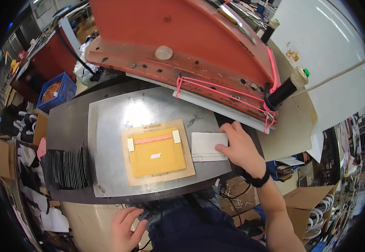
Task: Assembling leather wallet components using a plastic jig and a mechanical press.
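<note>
My right hand (243, 148) is over the right end of a flat white rectangular piece (209, 145), its thumb on the top face and its fingers apart past the far corner. The piece lies on a shiny metal plate (107, 126). Left of it is a yellow rectangular die board (159, 161) on a tan backing, with a pink strip (153, 140) and two pale pads (176, 136) near its far corners. My left hand (126, 229) hangs off the table's near edge, fingers apart and holding nothing.
A red press head (149, 38) with pink cord (216, 88) stretches across the far side; a black-gripped handle (281, 92) stands at its right. Dark sheets (67, 168) stand in a row at the table's left. A blue crate (56, 92) and an open carton (308, 201) flank the table.
</note>
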Demonstrator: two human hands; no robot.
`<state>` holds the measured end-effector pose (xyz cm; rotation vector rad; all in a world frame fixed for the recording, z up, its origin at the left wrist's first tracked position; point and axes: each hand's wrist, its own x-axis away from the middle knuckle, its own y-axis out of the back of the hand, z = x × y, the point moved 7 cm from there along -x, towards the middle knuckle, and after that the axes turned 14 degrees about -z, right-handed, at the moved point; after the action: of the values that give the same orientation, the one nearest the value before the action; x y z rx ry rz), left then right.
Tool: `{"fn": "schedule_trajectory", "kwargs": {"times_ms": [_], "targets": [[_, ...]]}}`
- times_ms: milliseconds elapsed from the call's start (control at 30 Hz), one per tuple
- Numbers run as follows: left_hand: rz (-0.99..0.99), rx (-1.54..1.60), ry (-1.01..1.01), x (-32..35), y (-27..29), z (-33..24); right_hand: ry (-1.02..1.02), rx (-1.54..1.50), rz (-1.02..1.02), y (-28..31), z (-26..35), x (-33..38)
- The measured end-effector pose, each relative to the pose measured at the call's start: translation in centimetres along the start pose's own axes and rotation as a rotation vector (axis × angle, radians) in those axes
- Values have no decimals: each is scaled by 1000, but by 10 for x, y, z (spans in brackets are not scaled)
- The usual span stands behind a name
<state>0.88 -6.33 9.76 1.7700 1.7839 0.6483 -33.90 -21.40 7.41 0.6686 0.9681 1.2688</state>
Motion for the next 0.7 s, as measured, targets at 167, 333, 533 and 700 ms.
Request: {"fn": "schedule_trajectory", "kwargs": {"times_ms": [167, 333, 533, 700], "targets": [[-129, 53, -225, 3, -2, -8, -132, -224, -29, 50, 32, 30], [-54, 265, -235, -29, -25, -36, -454, -805, 16, 45, 57, 87], [-44, 636, 94, -27, -45, -14, -142, -727, 503, -12, 116, 101], [160, 660, 77, -32, -45, -3, -68, -672, 577, -13, 133, 80]]}}
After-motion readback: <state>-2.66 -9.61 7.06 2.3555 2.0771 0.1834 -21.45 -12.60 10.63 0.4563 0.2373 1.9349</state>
